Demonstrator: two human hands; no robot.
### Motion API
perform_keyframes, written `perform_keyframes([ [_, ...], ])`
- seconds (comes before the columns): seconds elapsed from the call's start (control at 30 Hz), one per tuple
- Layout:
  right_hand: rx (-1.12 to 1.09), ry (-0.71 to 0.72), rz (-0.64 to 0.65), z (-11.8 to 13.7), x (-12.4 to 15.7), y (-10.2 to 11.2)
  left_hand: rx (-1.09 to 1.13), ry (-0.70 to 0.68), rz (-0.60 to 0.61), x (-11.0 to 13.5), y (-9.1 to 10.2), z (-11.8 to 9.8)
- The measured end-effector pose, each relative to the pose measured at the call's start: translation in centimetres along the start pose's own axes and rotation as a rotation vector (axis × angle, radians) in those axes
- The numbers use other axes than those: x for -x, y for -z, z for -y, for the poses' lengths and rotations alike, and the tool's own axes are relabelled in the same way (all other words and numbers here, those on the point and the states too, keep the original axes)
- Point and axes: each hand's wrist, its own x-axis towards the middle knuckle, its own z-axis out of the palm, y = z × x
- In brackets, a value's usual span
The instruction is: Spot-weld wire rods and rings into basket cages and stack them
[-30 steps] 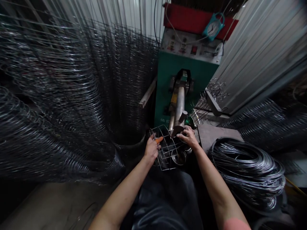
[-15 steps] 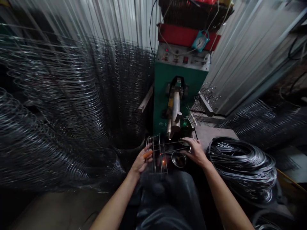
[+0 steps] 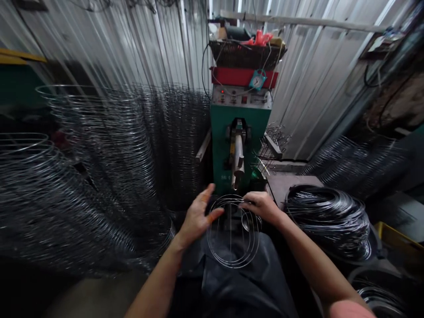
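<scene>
**Workpiece:** one wire frame [image 3: 230, 238] of thin bright hoops crossed by a straight wire, seen nearly face-on. It hangs between the two hands, above the person's dark apron [image 3: 232, 282] and just below the tip of the welder's silver electrode arm [image 3: 238, 154].

**Right hand** [image 3: 260, 206]: fingers curled over the upper right of the frame, closed on the wire and bearing it.

**Left hand** [image 3: 197, 218]: open, fingers spread, at the frame's left side. Its orange-covered thumb [image 3: 213, 215] lies against or just over the hoops; whether it touches them cannot be told.

**Beyond the frame:** a small steel bowl [image 3: 245, 222] shows through the hoops, close to the right hand.

**Machine:** a green spot welder cabinet [image 3: 220, 150], directly ahead, with a control panel [image 3: 241, 96] carrying lamps and switches, a red panel [image 3: 243, 77] with a round dial [image 3: 257, 80] hung on it, and a dark basket [image 3: 247, 53] on top.

**Surroundings:** tall stacks of wire hoops [image 3: 109, 168] at left; a coil of dark wire [image 3: 327, 223] at right; finished wire racks [image 3: 274, 141] beside the cabinet; corrugated metal sheeting [image 3: 159, 44] behind.
</scene>
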Motion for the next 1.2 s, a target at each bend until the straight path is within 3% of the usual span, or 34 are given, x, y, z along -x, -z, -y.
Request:
perform_keyframes([
  [0.13, -0.003, -0.049, -0.064, 0.9, -0.8, 1.5, -0.128, -0.150, 0.266, -1.2, -3.4, -3.6],
  [0.23, -0.032, -0.091, -0.189, 0.4, -0.3, 3.3, -0.185, -0.273, 0.281, -3.5, -3.7, -4.4],
  [0.3, -0.057, -0.131, -0.294, -1.1, 0.2, 3.4, -0.158, -0.251, 0.274, -5.2, -3.5, -4.0],
  [0.4, -0.088, -0.234, -0.357, -4.7, 1.3, 1.2, -0.140, 0.031, 0.320, -6.9, -3.4, -1.6],
  [0.5, -0.076, -0.327, -0.263, -8.2, 2.5, -2.7, -0.198, 0.371, 0.350, -7.1, -3.2, 2.2],
  [0.6, -0.006, -0.347, -0.150, -9.9, 3.4, -5.4, -0.267, 0.482, 0.347, -6.7, -2.7, 5.5],
  [0.77, 0.119, -0.327, -0.065, -10.5, 3.1, -6.6, -0.372, 0.307, 0.350, -6.9, -1.9, 7.9],
  [0.97, 0.198, -0.282, 0.056, -11.6, 2.6, -7.2, -0.588, -0.078, 0.489, -8.0, -1.3, 10.2],
  [1.2, 0.442, -0.282, 0.211, -11.5, 1.4, -6.9, -0.820, -0.272, 0.579, -9.2, -0.9, 11.3],
])
